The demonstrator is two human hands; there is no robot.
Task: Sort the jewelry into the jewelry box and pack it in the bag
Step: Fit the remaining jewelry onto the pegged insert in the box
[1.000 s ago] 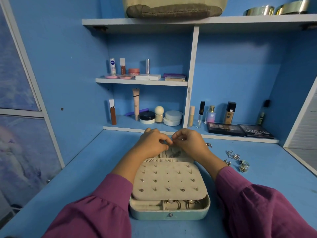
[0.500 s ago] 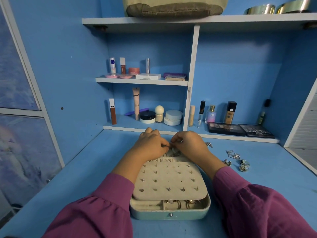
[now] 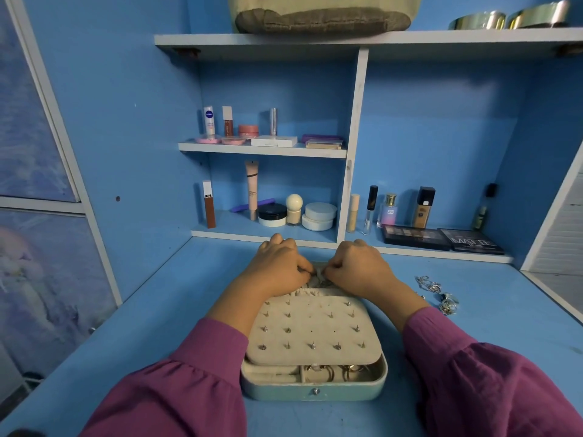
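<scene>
Both hands at box [image 3: 315, 386] far edge, box mid counter [image 3: 142, 310]. Left hand [image 3: 277, 269] and right hand [image 3: 359, 268] curled, pinching same tiny piece between them, prob fastening it into lid pocket. Loose jewelry [image 3: 438, 294] waiting near counter's right edge. Bag [image 3: 321, 20] up on top shelf.

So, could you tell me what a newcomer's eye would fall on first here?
Probably the open jewelry box at the centre of the blue desk, its beige panel studded with earrings. At its far edge the left hand and right hand meet, pinching something small. Loose silver jewelry lies to the right.
</scene>
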